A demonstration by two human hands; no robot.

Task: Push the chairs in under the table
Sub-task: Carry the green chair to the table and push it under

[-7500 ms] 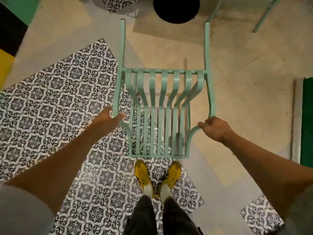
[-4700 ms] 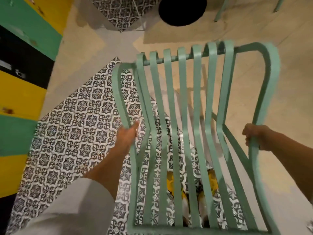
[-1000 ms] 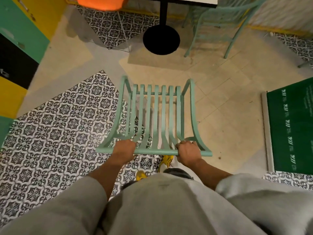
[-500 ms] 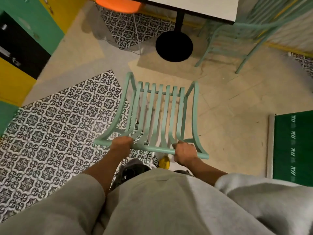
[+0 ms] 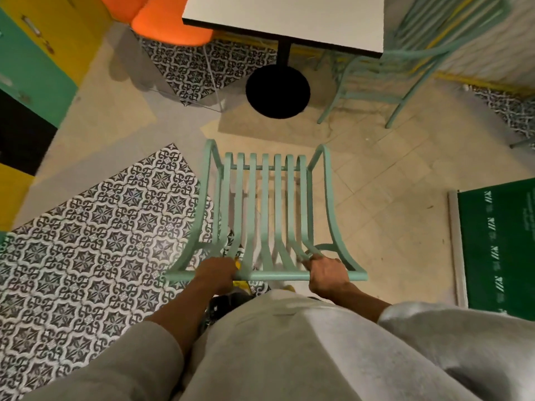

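A mint-green slatted metal chair [image 5: 265,209] stands upright in front of me, its seat pointing toward the table. My left hand [image 5: 215,270] and my right hand [image 5: 325,272] both grip the top rail of its backrest. The white square table [image 5: 289,21] stands ahead on a black post with a round black base [image 5: 278,92]. The chair's front edge is short of that base, not under the tabletop.
An orange chair [image 5: 170,27] sits at the table's left side and a second mint-green chair [image 5: 405,62] at its right. Green, yellow and black cabinets [image 5: 29,68] line the left. A dark green board [image 5: 498,247] lies on the floor at right.
Earlier I held the chair lifted and turned it around; it now stands upright with both hands on its backrest. Over the last second the table has come closer in view.
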